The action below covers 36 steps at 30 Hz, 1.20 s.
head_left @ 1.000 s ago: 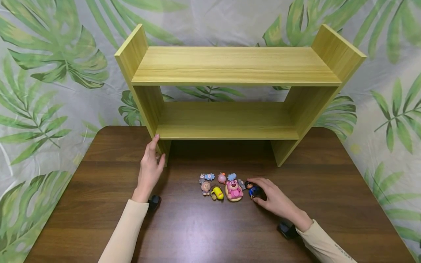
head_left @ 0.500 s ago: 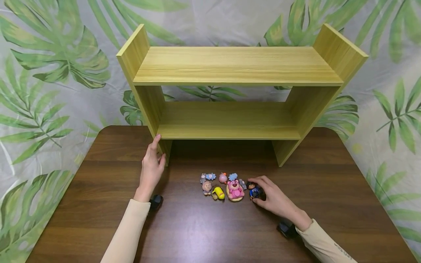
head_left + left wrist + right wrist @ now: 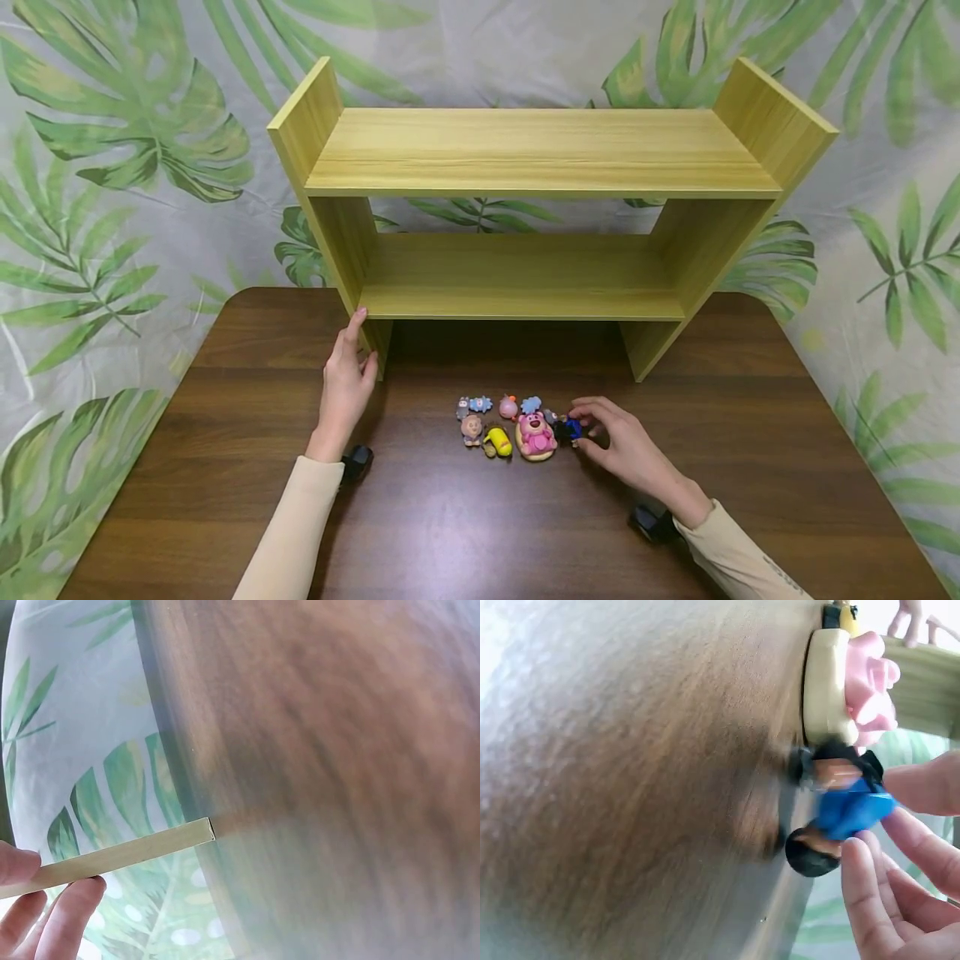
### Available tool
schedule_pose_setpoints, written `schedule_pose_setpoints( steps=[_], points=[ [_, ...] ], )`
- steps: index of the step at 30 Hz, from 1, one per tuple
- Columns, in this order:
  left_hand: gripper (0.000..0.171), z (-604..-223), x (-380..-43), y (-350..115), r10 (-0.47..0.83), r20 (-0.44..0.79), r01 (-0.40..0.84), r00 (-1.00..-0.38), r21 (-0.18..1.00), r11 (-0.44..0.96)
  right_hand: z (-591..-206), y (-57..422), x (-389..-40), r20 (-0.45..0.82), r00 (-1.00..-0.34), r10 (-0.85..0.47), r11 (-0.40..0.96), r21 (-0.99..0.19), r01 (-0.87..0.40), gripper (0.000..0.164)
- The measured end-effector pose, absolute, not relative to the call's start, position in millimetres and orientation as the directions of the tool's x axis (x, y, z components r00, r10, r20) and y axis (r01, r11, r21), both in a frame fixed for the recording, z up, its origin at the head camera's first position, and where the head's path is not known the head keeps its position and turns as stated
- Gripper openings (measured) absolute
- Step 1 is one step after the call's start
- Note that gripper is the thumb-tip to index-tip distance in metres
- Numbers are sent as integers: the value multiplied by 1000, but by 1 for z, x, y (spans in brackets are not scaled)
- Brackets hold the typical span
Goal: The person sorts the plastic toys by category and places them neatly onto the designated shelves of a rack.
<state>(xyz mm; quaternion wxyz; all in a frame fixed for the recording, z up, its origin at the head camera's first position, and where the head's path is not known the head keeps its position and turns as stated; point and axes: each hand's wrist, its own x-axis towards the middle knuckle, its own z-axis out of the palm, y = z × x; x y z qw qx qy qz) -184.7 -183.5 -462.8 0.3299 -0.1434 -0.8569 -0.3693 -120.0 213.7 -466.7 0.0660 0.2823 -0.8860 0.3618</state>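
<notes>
My left hand (image 3: 347, 379) grips the left side panel of the yellow wooden shelf (image 3: 517, 300); in the left wrist view the panel's edge (image 3: 127, 853) lies between thumb and fingers. My right hand (image 3: 622, 442) pinches a small toy figure in blue with dark hair (image 3: 851, 806), held between thumb and fingertips. In the head view this figure (image 3: 573, 428) is partly hidden by shadow and fingers. Just left of it sits a pink bear toy (image 3: 536, 435) on a cream base. Beside the bear lie a yellow toy (image 3: 497, 440) and a brown lion-like toy (image 3: 472, 428).
Behind these stand a pink round toy (image 3: 508, 407), a light blue toy (image 3: 531, 405) and another blue one (image 3: 481, 404), with a small grey toy (image 3: 462, 407) at the left. All rest on the brown table (image 3: 450, 533) before the shelf. A leaf-patterned cloth (image 3: 112, 208) hangs behind.
The blue figure has turned and shifted slightly left toward the bear, in my right fingers. My left hand stays on the shelf panel.
</notes>
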Motion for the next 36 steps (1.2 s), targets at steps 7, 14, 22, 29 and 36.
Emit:
schedule_pose_setpoints(
  steps=[7, 14, 22, 29, 36],
  points=[
    [85, -463, -185, -183, -2, 664, 485, -748, 549, 681, -467, 213, -120, 266, -855, -445, 617, -601, -508, 42],
    [84, -463, -184, -184, -2, 656, 486, -754, 561, 670, -469, 212, -121, 214, -863, -458, 642, -592, -487, 54],
    [85, -463, -185, -184, -4, 654, 488, -757, 569, 661, -469, 205, -124, 165, -860, -483, 705, -508, -494, 56],
    [85, -463, -185, -184, 0, 672, 504, -741, 555, 661, -469, 200, -125, 153, -869, -470, 709, -521, -475, 53],
    [81, -464, -186, -185, -5, 656, 487, -755, 566, 665, -470, 200, -127, 177, -875, -451, 693, -549, -468, 53]
  ],
)
